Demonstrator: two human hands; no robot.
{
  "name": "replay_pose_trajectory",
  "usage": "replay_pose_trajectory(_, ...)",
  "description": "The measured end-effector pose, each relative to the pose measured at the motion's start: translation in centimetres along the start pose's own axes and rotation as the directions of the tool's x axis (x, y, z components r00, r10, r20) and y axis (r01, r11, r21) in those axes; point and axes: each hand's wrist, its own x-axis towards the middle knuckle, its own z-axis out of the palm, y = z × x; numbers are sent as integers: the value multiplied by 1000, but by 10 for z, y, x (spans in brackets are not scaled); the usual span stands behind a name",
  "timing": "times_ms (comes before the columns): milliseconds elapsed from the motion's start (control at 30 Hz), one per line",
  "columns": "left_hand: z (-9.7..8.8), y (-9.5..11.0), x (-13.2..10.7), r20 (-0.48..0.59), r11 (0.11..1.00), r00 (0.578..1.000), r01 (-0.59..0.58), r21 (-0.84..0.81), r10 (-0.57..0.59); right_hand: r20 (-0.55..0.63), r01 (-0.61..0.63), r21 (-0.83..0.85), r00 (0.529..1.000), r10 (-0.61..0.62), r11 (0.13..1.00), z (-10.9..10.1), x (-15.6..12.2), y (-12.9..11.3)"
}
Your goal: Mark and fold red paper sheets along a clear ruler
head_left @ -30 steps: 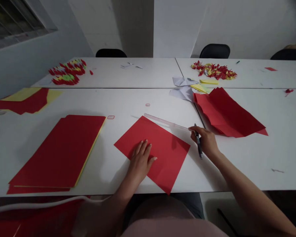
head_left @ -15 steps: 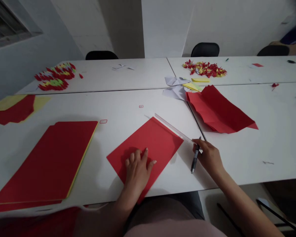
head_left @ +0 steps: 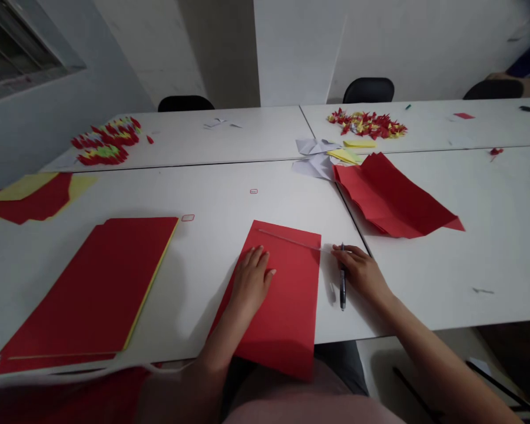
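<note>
A red rectangular paper sheet [head_left: 287, 300] lies on the white counter [head_left: 221, 194], long axis running away from the person, near end overhanging the edge. The left hand [head_left: 249, 282] rests on it, fingers slightly spread. The right hand [head_left: 364, 272] pinches a thin see-through strip [head_left: 291, 242] crosswise over its far end, and holds a slim dark pen [head_left: 343, 288] pointing front to back.
</note>
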Motion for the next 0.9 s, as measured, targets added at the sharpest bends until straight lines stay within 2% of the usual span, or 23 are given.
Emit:
replay_pose_trajectory(267,-11,19,-39,16,998,999,49,24,-50,136,51,21,989,-53,998,12,24,1)
replay_pose_trajectory(367,-19,23,-31,46,998,997,53,27,-54,144,62,59,987,-70,996,14,29,-1)
replay_pose_trajectory(500,-24,22,-2,67,996,996,60,60,-64,119,16,42,993,-21,999,15,32,-7)
replay_pose_trajectory(667,-9,21,13,43,983,993,103,149,-110,90,-30,-6,995,31,1000,18,29,-11)
replay_pose_trajectory(800,7,18,7,-40,993,996,84,87,-81,73,-46,-23,996,47,999,21,26,-10)
replay_pose_trajectory(900,14,15,5,-53,997,997,50,58,-47,43,-56,-22,997,57,998,25,24,-8)
